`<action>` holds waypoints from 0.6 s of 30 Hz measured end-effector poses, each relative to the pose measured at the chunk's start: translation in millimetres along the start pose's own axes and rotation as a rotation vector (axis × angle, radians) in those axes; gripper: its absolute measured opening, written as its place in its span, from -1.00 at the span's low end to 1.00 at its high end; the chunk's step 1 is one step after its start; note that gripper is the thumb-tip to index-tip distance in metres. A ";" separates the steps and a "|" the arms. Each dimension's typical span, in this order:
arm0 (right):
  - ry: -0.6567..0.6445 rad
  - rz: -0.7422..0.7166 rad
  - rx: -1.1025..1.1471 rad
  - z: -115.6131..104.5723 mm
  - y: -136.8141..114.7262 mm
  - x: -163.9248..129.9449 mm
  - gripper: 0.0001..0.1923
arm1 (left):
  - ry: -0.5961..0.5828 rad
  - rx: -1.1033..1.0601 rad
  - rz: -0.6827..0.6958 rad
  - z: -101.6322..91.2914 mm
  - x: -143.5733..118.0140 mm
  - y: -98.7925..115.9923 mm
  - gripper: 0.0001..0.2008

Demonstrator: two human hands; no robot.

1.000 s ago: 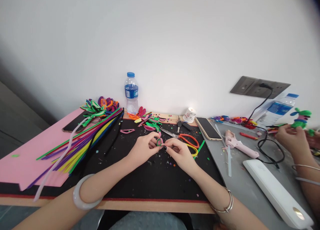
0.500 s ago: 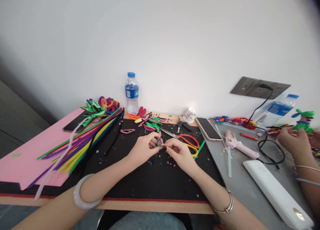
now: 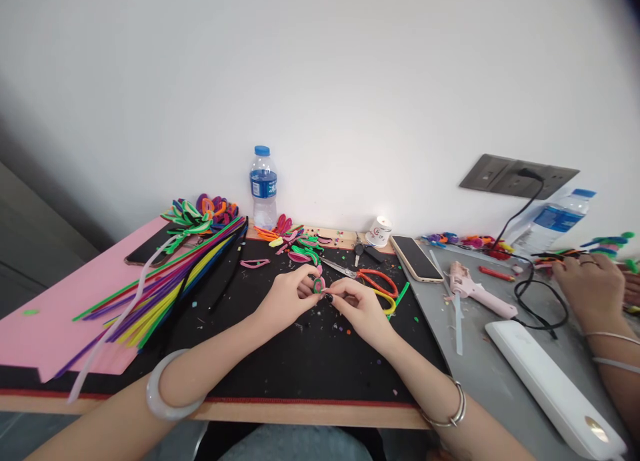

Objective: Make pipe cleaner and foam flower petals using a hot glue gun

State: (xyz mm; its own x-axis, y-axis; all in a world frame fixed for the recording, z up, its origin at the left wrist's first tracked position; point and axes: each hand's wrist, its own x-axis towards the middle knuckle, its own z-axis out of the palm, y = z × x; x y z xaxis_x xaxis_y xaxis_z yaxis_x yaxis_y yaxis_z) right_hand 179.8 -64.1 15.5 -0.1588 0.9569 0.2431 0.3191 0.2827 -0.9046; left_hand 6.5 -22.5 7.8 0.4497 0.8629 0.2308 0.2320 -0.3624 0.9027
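A small pink and green pipe-cleaner coil (image 3: 319, 285) is pinched in the fingertips of my left hand (image 3: 294, 292), held just above the black mat. My right hand (image 3: 356, 304) meets it from the other side, thumb and forefinger closed at the coil's lower edge; my fingers hide what exactly they grip there. Scissors (image 3: 377, 282) with orange and yellow handles lie just beyond my right hand. Past the coil is a heap of bent pink and green pipe-cleaner pieces (image 3: 303, 253). A pink loop (image 3: 255, 263) lies beyond my left hand.
Straight pipe cleaners (image 3: 165, 284) fan over a pink sheet (image 3: 55, 307) at left. A water bottle (image 3: 263, 189), paper cup (image 3: 379, 231) and phone (image 3: 416, 258) stand or lie at the back. Right are a glue gun (image 3: 481, 293), a white case (image 3: 550, 384) and a co-worker's hand (image 3: 590, 287).
My hands and the coil stay almost still. At right, the co-worker's hand has turned over and moved forward, and the green pipe-cleaner figure it held upright is now lower.
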 end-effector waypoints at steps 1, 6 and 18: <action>-0.001 0.004 0.000 0.1 0.3 -0.1 -0.89 | -0.001 -0.004 0.000 -0.2 0.0 0.3 -0.75; 0.006 0.007 0.005 -0.4 -2.4 0.0 -0.89 | -0.015 -0.006 0.008 -1.9 0.2 2.7 -0.75; 0.002 0.000 -0.011 -1.2 -4.1 1.6 -0.88 | -0.043 0.030 0.035 -1.9 -0.7 4.6 -0.82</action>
State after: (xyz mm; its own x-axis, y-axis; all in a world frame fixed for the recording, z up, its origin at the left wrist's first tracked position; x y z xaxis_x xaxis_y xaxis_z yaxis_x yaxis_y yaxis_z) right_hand 179.4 -63.6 20.0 -0.1570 0.9569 0.2442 0.3297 0.2839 -0.9004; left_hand 5.7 -24.2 12.4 0.4945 0.8338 0.2454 0.2412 -0.4029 0.8829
